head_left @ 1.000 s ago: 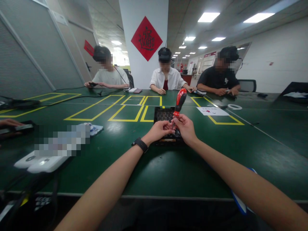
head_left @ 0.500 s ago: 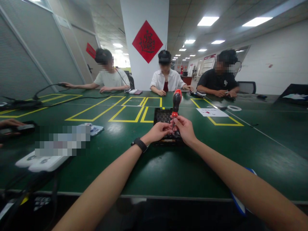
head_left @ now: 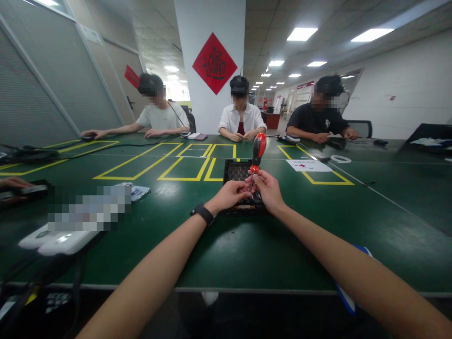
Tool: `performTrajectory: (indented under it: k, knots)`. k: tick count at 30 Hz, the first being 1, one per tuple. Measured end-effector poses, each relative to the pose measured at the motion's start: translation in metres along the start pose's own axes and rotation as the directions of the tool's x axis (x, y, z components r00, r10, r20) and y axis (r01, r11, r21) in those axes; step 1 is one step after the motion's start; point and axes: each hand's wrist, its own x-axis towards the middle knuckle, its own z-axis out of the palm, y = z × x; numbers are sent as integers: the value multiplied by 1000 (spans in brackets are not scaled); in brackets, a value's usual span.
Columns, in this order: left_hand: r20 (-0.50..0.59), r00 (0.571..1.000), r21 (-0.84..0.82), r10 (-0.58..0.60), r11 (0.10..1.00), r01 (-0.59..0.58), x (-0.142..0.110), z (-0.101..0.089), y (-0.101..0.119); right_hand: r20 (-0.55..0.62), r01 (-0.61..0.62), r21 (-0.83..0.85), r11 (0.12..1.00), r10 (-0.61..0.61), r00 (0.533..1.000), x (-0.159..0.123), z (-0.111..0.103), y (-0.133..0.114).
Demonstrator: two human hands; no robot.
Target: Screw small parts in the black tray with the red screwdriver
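A screwdriver point(head_left: 259, 151) with a red and black handle stands almost upright, handle on top, over a black plastic tray or crate point(head_left: 231, 170). My right hand point(head_left: 270, 189) is closed, its fingers pinching the shaft just under the handle. Close beside it, my left hand point(head_left: 230, 194) has thumb and fingers pressed together near the screwdriver's lower end. Whatever is between those left fingertips is too small and covered to tell. Both hands are over the crate and hide much of its inside, where dark small shapes show. The screwdriver's tip is hidden.
Yellow tape outlines point(head_left: 165, 162) mark the green table point(head_left: 300, 245). White devices point(head_left: 60, 240) and cables lie left; a printed sheet point(head_left: 308, 165) and a tape roll point(head_left: 341, 159) lie right. Three people sit opposite, and another person's hand point(head_left: 17, 182) shows at the left edge.
The whole view has shifted slightly. My hands keep nearly the same hold on the screwdriver, which leans a little more to the right. The middle person opposite has brought both hands together.
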Motion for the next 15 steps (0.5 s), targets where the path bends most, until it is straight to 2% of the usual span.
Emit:
performTrajectory:
  k: [5, 10, 15]
  knots:
    - [54, 999, -15, 2, 1000, -2, 0, 0, -1, -28, -10, -34, 999, 9, 1000, 0, 0, 1]
    - [-3, 999, -75, -34, 997, 34, 2, 2, -2, -39, 18, -23, 1000, -18, 999, -1, 3, -2]
    - [-25, 998, -38, -53, 998, 52, 1, 3, -1, -45, 13, -18, 1000, -14, 999, -1, 3, -3]
